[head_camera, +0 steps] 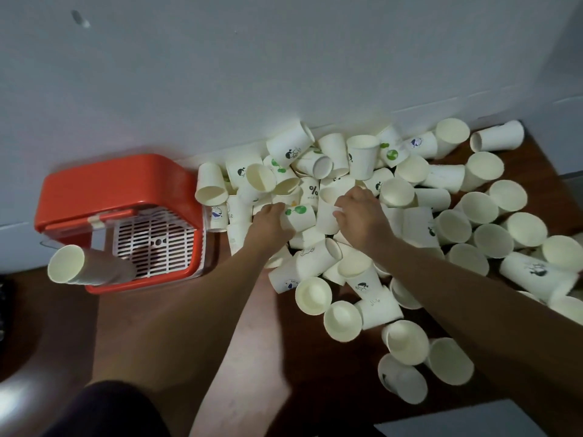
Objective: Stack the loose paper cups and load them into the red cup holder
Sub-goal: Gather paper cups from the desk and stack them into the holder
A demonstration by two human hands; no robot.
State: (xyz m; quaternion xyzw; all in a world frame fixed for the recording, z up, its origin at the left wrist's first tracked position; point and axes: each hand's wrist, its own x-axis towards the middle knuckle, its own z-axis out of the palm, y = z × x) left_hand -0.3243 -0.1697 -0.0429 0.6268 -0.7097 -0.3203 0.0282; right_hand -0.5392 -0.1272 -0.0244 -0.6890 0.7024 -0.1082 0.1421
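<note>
One green-dotted cup (pixel 299 216) is lying sideways, axis running rightward from the left hand (pixel 268 220) wrapping it. Beside it, the right hand (pixel 359 216) is clutching a plain cup (pixel 326 216), base hidden.

Dim, flat indoor light, soft motion blur, wide-angle bending at edges.

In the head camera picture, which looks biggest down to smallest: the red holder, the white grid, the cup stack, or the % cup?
1. red holder
2. white grid
3. cup stack, though it pokes toward the camera, so it may look oversized
4. % cup
</note>
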